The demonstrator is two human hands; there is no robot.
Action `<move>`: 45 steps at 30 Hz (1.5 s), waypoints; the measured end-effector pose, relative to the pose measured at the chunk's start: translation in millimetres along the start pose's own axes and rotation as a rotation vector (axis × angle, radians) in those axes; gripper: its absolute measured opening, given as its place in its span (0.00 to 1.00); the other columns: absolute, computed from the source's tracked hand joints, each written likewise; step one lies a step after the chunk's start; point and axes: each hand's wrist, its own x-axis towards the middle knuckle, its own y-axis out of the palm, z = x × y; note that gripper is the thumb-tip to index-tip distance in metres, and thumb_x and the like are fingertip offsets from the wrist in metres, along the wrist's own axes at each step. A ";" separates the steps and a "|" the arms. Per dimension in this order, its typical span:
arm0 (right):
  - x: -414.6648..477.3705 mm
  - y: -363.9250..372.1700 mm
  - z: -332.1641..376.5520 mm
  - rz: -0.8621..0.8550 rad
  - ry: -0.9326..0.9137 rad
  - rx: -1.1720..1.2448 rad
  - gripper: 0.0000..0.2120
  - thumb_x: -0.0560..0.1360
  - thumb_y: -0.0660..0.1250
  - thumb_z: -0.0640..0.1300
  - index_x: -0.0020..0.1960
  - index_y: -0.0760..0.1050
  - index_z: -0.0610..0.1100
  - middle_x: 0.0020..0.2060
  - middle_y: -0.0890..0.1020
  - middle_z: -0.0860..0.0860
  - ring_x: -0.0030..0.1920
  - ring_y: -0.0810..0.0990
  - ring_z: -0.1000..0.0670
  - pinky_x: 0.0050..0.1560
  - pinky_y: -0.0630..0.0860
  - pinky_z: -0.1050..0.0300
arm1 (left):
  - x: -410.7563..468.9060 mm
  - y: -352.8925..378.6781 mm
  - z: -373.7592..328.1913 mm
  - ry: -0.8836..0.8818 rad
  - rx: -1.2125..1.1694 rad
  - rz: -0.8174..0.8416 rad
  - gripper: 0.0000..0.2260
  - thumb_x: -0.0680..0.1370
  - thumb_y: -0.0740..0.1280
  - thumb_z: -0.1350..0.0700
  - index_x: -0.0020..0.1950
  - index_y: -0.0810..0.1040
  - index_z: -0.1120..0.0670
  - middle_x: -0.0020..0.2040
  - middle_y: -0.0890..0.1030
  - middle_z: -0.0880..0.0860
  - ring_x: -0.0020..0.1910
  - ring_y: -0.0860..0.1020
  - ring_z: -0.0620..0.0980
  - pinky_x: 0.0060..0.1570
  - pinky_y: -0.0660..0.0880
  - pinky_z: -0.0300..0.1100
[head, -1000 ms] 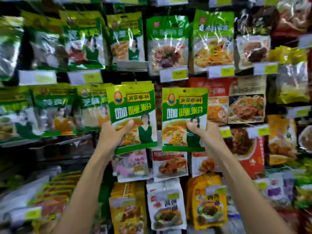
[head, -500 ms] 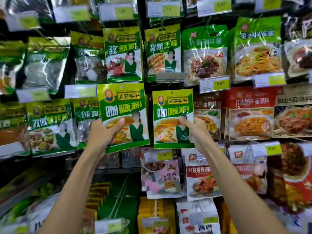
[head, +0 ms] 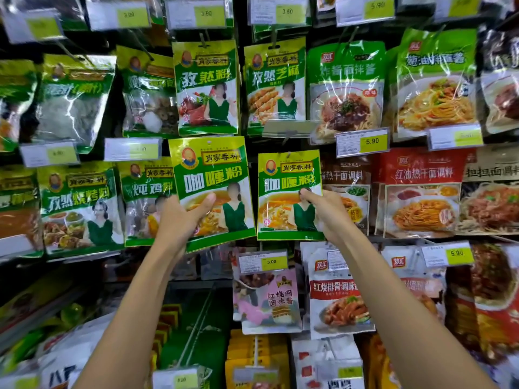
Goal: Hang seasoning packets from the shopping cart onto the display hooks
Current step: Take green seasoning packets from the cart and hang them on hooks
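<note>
right hand (head: 325, 211) pinches one packet (head: 289, 196), left hand (head: 182, 217) grips another (head: 210, 189) (same green kind); line each top hole squarely with its hook before pushing back.

Glossy printed plastic film on both green curry powder packets, the left one (head: 210, 189) and the right one (head: 289, 196), smooth with faint crinkle glare. Same shiny foil-like film on the cumin powder packet (head: 206, 85) above. Clear, wrinkled, highly reflective plastic on the noodle sauce packets (head: 346, 88). Matt paper price labels (head: 362, 141) behind clear, glossy plastic holders. Thin bare metal on the display hook (head: 203, 37), dull grey.
</note>
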 end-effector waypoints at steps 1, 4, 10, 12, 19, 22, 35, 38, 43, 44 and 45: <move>1.0 0.0 -0.5 -0.003 0.009 -0.010 0.17 0.78 0.65 0.46 0.56 0.76 0.31 0.39 0.78 0.49 0.43 0.76 0.53 0.51 0.70 0.52 | 0.6 1.6 -0.3 0.010 -0.019 0.006 0.38 0.60 0.74 0.42 0.63 0.70 0.61 0.61 0.77 0.61 0.59 0.77 0.59 0.61 0.72 0.61; 8.2 0.6 -1.1 -0.003 0.029 -0.042 0.18 0.79 0.64 0.46 0.60 0.74 0.31 0.50 0.80 0.45 0.52 0.76 0.50 0.49 0.67 0.54 | 4.2 7.7 1.8 0.067 -0.026 -0.004 0.12 0.68 0.74 0.51 0.48 0.77 0.52 0.46 0.84 0.51 0.49 0.82 0.51 0.53 0.77 0.53; 19.9 4.1 -2.7 0.061 0.075 -0.180 0.32 0.81 0.59 0.52 0.75 0.53 0.33 0.74 0.61 0.41 0.73 0.62 0.41 0.69 0.62 0.46 | 5.5 28.2 2.2 0.110 -0.040 0.042 0.07 0.71 0.73 0.55 0.46 0.79 0.48 0.43 0.84 0.45 0.47 0.82 0.47 0.48 0.77 0.43; 22.3 1.9 -6.3 0.048 0.061 -0.294 0.29 0.81 0.59 0.53 0.72 0.59 0.33 0.68 0.68 0.40 0.68 0.67 0.39 0.65 0.67 0.45 | 3.9 35.8 2.3 0.103 -0.047 0.072 0.09 0.68 0.73 0.51 0.47 0.79 0.49 0.40 0.84 0.43 0.42 0.82 0.42 0.45 0.77 0.39; -10.1 -0.5 -6.5 -0.139 -0.350 -0.187 0.13 0.79 0.62 0.53 0.57 0.73 0.45 0.46 0.78 0.53 0.50 0.78 0.53 0.47 0.72 0.63 | -5.4 68.8 8.7 -0.099 -0.165 0.120 0.33 0.61 0.76 0.46 0.57 0.71 0.64 0.51 0.81 0.59 0.54 0.78 0.58 0.55 0.76 0.52; -18.3 5.8 3.6 0.041 -0.271 -0.026 0.18 0.78 0.63 0.55 0.51 0.77 0.38 0.45 0.81 0.44 0.49 0.79 0.46 0.50 0.75 0.56 | -10.9 87.5 9.2 -0.124 -0.176 0.216 0.22 0.62 0.75 0.50 0.48 0.73 0.60 0.40 0.85 0.52 0.47 0.82 0.53 0.53 0.78 0.50; 0.8 -10.7 -24.9 -0.040 -0.233 -0.042 0.16 0.79 0.64 0.46 0.36 0.74 0.39 0.32 0.80 0.51 0.36 0.78 0.55 0.43 0.72 0.57 | 44.2 58.1 -18.7 0.810 0.755 -0.447 0.14 0.81 0.59 0.57 0.64 0.72 0.61 0.61 0.74 0.59 0.61 0.71 0.56 0.63 0.68 0.46; 9.7 -8.0 -19.3 -0.066 -0.242 -0.009 0.15 0.79 0.64 0.45 0.37 0.74 0.39 0.33 0.79 0.49 0.37 0.78 0.52 0.42 0.72 0.57 | 65.0 52.8 -16.4 0.834 0.934 -0.426 0.17 0.82 0.57 0.56 0.69 0.69 0.61 0.67 0.70 0.60 0.67 0.68 0.58 0.69 0.62 0.50; 12.5 -5.2 -16.5 -0.028 -0.324 -0.053 0.13 0.79 0.64 0.43 0.35 0.74 0.43 0.32 0.79 0.50 0.34 0.78 0.58 0.38 0.72 0.66 | 77.9 49.6 -5.6 0.976 1.019 -0.431 0.16 0.81 0.59 0.57 0.67 0.70 0.62 0.63 0.74 0.62 0.63 0.71 0.59 0.65 0.67 0.54; 11.9 -6.5 -17.2 -0.022 -0.344 -0.070 0.12 0.79 0.64 0.43 0.37 0.75 0.43 0.33 0.80 0.50 0.34 0.78 0.59 0.38 0.72 0.68 | 79.4 48.3 -4.9 0.993 1.019 -0.436 0.16 0.81 0.60 0.57 0.67 0.71 0.62 0.62 0.74 0.62 0.63 0.71 0.59 0.65 0.67 0.54; 11.2 -8.2 -17.9 -0.016 -0.359 -0.081 0.11 0.79 0.64 0.44 0.39 0.77 0.43 0.35 0.81 0.49 0.36 0.79 0.58 0.39 0.73 0.68 | 81.0 47.0 -4.8 1.007 1.019 -0.436 0.16 0.81 0.60 0.57 0.66 0.71 0.63 0.61 0.74 0.62 0.62 0.71 0.59 0.66 0.67 0.54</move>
